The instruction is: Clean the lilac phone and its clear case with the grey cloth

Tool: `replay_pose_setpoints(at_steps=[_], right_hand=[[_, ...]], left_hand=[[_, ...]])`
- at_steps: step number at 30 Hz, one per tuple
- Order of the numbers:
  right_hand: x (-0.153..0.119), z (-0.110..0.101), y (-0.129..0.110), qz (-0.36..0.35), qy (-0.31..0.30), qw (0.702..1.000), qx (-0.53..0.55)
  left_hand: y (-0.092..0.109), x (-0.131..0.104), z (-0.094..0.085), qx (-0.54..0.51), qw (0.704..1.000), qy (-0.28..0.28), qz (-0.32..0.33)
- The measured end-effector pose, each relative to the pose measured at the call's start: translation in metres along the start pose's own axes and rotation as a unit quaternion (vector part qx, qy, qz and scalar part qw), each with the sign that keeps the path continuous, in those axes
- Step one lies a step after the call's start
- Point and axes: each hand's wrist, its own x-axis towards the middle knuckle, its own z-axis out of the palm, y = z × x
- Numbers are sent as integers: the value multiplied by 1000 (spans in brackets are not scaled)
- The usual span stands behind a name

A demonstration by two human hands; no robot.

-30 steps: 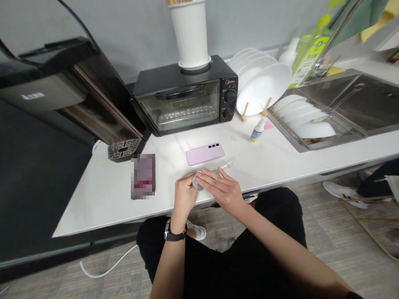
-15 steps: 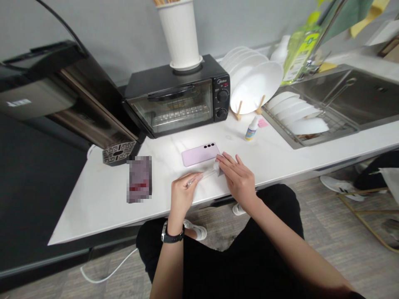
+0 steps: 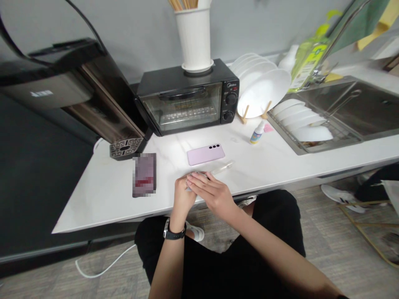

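Note:
My left hand (image 3: 184,192) is closed on a clear, thin case-like piece (image 3: 222,167) that sticks out to the right above the counter. Over its fingers lies my right hand (image 3: 215,195), pressing a small grey cloth (image 3: 188,188), mostly hidden, against the left end of the clear piece. Just beyond both hands, a lilac phone (image 3: 205,155) rests on the white counter with its three camera lenses up. A small spray bottle (image 3: 257,133) stands farther back on the right.
A blurred-out dark rectangular item (image 3: 145,174) lies left of my hands. Behind are a black toaster oven (image 3: 188,99), a coffee machine (image 3: 109,104), racked plates (image 3: 264,91) and a sink (image 3: 358,108) with dishes. The counter's front edge is close to my wrists.
My right hand has slid left with the grey cloth, from the clear piece's right end to my left hand. The clear piece's right end is now uncovered. The view has shifted slightly.

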Motion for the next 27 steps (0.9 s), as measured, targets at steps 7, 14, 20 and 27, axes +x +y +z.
replay_pose_setpoints(at_steps=[7, 14, 20, 27], right_hand=[[-6, -8, 20, -32, -11, 999, 14], [-20, -20, 56, 55, 62, 996, 14], [-27, -22, 62, 105, 89, 990, 7], [-16, -7, 41, 104, 80, 991, -2]], left_hand=[[5, 3, 0, -6, 1000, -3, 2], [11, 7, 5, -23, 1000, -14, -5], [12, 7, 7, -30, 999, -13, -7], [6, 8, 8, -9, 1000, -5, -5]])
